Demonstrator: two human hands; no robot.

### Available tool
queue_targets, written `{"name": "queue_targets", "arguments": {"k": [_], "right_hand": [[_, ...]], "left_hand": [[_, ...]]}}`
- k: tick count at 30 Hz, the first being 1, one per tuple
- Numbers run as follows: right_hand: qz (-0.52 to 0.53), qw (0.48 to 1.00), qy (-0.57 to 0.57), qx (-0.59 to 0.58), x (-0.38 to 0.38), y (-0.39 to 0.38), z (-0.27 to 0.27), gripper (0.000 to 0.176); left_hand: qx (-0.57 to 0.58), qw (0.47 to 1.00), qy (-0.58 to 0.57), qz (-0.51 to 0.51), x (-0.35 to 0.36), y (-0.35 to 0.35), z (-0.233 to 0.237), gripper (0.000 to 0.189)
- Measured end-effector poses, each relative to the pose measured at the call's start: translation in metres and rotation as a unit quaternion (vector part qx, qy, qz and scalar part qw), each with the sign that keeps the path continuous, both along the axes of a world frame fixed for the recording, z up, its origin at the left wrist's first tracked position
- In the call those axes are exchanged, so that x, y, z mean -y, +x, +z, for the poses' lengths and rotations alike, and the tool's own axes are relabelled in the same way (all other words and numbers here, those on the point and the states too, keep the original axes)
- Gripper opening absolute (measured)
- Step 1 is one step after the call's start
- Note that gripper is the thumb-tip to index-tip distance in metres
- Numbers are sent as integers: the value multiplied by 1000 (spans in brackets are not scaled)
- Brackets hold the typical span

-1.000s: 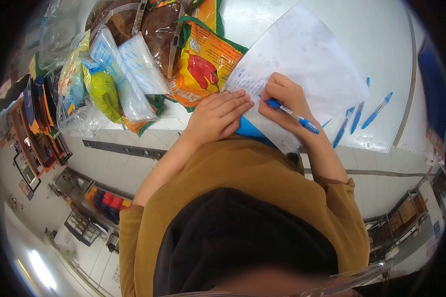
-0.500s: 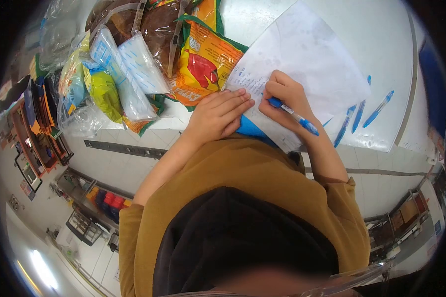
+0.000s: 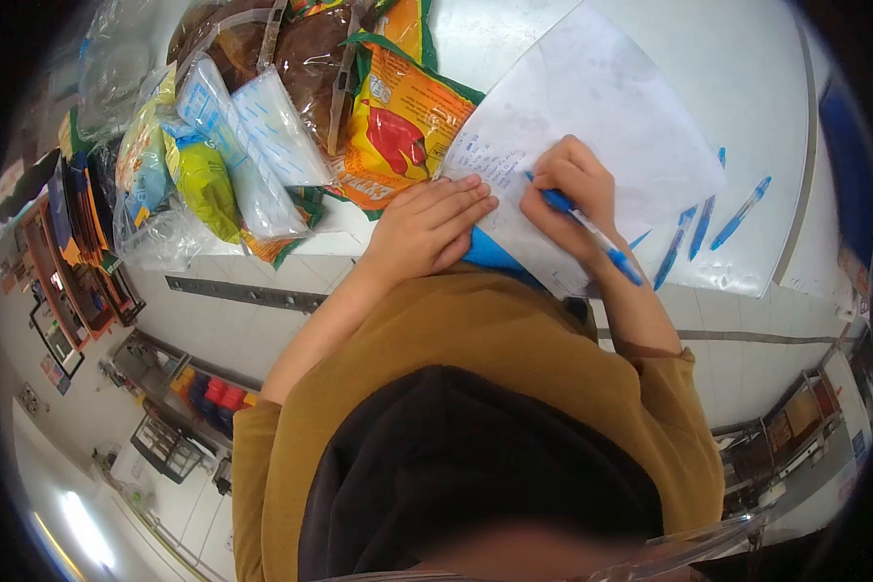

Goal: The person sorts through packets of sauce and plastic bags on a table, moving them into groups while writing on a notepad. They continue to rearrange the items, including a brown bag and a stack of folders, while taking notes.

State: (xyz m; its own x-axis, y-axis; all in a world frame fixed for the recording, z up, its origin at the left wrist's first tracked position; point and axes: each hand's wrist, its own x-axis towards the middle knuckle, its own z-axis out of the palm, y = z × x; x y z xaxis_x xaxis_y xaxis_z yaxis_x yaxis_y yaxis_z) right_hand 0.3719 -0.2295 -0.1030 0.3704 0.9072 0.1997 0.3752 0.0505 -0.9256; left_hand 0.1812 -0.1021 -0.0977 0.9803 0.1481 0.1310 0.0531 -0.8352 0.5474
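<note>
My right hand [image 3: 574,194] is closed around a blue-and-clear ballpoint pen [image 3: 601,242], its tip on a white sheet of paper [image 3: 592,97]. Rows of small blue handwriting run across the sheet's left part, too small to read. Fingers stretched out, my left hand [image 3: 427,230] lies flat at the paper's lower left edge and grips nothing. Just beyond it rests an orange and green packet [image 3: 398,126] with a red pepper picture. Something bright blue [image 3: 500,254] shows under the paper beside my left hand.
Several more blue pens [image 3: 742,213] lie right of the paper on the white table [image 3: 757,107]. At the left are a yellow-green packet [image 3: 204,184], clear plastic packs with blue marks [image 3: 279,126] and brown-filled bags [image 3: 310,78]. Shelving [image 3: 78,272] stands beyond the table at left.
My right hand has shifted slightly right with the pen, uncovering more handwriting and the pen's tip. The left hand stays where it was.
</note>
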Motion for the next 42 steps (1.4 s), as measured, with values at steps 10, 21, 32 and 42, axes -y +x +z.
{"name": "queue_targets", "arguments": {"k": [10, 21, 32, 42], "right_hand": [[33, 997, -71, -20, -3, 1, 9, 21], [22, 997, -74, -18, -4, 1, 11, 20], [-11, 999, -43, 0, -7, -3, 6, 19], [-1, 999, -48, 5, -5, -2, 6, 19]], "left_hand": [[-5, 1000, -8, -2, 0, 0, 2, 44], [-8, 1000, 5, -3, 0, 0, 2, 46], [-7, 1000, 2, -3, 0, 1, 3, 44], [-7, 1000, 6, -3, 0, 1, 3, 43]]}}
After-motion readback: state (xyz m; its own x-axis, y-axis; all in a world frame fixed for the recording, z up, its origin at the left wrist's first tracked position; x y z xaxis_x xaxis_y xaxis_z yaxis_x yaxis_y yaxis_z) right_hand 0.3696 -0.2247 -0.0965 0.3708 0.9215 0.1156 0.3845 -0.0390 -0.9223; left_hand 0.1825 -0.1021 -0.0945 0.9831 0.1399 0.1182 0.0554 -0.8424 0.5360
